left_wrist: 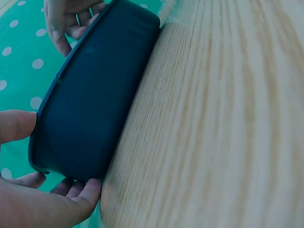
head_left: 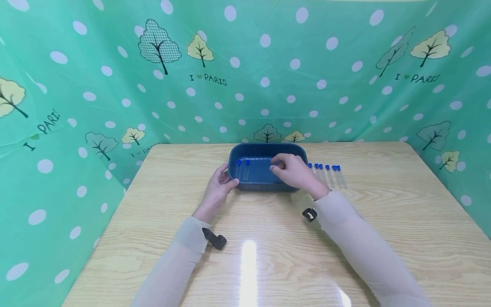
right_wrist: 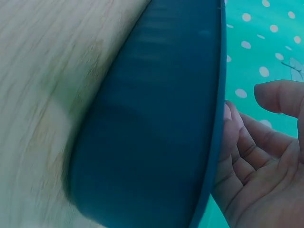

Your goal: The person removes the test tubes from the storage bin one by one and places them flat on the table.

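A dark blue plastic basin [head_left: 264, 186] stands on the table. My left hand [head_left: 219, 187] holds its left end, thumb at the near rim and fingers around the outer end wall. In the left wrist view those fingers [left_wrist: 88, 194] reach low on the basin's wall. Two clear tubes with blue caps [head_left: 247, 163] lie inside on the left. Over the basin's right half hangs my right hand [head_left: 294, 171], fingers loosely bent. The right wrist view shows its thumb [right_wrist: 280, 96] apart from the fingers, with nothing visible between them; some fingertips are hidden behind the rim.
Several more clear tubes with blue caps [head_left: 327, 167] lie in a row on the table right of the basin, partly behind my right hand. The wooden table [head_left: 153, 264] ends at a green dotted cloth [head_left: 264, 102] behind. Black wrist mounts [head_left: 216, 239] sit at both sleeves.
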`<state>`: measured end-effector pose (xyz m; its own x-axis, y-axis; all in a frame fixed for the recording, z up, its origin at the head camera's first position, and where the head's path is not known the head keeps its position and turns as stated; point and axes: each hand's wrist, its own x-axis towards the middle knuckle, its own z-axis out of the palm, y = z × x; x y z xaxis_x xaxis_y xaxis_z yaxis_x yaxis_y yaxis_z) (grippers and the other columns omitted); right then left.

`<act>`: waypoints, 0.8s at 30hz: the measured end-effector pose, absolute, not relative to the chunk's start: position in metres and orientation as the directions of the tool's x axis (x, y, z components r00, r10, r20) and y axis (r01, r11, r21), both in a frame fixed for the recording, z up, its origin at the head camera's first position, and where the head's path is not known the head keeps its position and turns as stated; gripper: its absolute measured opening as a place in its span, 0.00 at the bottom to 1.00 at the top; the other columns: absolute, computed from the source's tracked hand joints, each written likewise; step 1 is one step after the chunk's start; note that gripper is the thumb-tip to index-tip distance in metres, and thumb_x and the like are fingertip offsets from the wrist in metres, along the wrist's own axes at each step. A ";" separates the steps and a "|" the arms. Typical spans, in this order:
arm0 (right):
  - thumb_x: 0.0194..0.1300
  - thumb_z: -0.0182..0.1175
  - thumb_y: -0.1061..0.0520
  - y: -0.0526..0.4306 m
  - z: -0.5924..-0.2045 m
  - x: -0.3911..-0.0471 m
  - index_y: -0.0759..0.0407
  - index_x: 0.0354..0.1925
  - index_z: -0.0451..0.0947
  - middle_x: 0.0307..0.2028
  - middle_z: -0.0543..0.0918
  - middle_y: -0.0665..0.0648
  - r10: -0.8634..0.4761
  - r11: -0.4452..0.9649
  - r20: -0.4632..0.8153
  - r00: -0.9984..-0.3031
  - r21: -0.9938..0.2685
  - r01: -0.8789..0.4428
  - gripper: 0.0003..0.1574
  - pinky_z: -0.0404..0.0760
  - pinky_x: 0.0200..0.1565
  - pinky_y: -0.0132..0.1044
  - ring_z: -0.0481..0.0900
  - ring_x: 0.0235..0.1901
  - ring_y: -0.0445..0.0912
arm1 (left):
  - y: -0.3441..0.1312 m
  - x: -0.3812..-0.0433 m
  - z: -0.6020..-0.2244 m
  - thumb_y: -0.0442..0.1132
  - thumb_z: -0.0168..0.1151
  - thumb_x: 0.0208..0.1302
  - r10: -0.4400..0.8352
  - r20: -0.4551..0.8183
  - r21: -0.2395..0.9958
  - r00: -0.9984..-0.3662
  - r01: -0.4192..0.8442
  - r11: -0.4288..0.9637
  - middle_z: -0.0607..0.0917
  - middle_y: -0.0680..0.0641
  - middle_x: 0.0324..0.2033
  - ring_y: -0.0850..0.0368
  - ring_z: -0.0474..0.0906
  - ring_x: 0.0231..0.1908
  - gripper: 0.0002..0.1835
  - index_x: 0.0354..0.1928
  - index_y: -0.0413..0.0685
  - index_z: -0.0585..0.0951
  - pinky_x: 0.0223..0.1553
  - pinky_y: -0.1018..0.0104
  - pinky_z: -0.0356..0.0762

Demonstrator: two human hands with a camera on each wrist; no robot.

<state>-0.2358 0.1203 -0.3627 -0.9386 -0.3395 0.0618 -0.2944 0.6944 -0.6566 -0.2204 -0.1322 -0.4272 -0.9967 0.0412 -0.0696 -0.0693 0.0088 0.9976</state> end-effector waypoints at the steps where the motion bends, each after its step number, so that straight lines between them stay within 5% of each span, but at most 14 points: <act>1: 0.69 0.54 0.48 0.118 -0.363 -0.237 0.57 0.53 0.76 0.32 0.83 0.56 -0.340 0.699 0.061 -0.938 -0.651 -0.296 0.20 0.75 0.26 0.40 0.74 0.23 0.46 | -0.132 -0.220 -0.427 0.30 0.63 0.60 0.036 -0.067 0.998 -0.997 -0.067 0.011 0.67 0.37 0.64 0.45 0.65 0.64 0.38 0.71 0.50 0.60 0.62 0.56 0.70; 11: 0.68 0.56 0.48 0.097 -0.369 -0.251 0.61 0.55 0.75 0.28 0.81 0.53 -0.340 0.723 -0.008 -0.940 -0.642 -0.256 0.24 0.74 0.24 0.37 0.74 0.22 0.46 | -0.132 -0.221 -0.427 0.30 0.63 0.60 0.039 -0.070 0.998 -0.997 -0.070 0.009 0.67 0.37 0.65 0.46 0.65 0.64 0.38 0.71 0.50 0.60 0.61 0.57 0.70; 24: 0.67 0.58 0.49 0.064 -0.378 -0.269 0.63 0.59 0.72 0.39 0.82 0.56 -0.319 0.762 -0.091 -0.943 -0.617 -0.198 0.28 0.82 0.40 0.42 0.82 0.27 0.43 | -0.134 -0.221 -0.429 0.31 0.63 0.61 0.071 -0.070 0.998 -0.995 -0.069 0.009 0.66 0.37 0.65 0.45 0.64 0.65 0.37 0.71 0.50 0.59 0.62 0.56 0.69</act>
<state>-0.2694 0.0644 -0.3784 -0.9435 -0.3186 -0.0913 -0.1976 0.7619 -0.6168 -0.2208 -0.1341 -0.4290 -0.9951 0.0708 -0.0697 -0.0692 0.0094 0.9976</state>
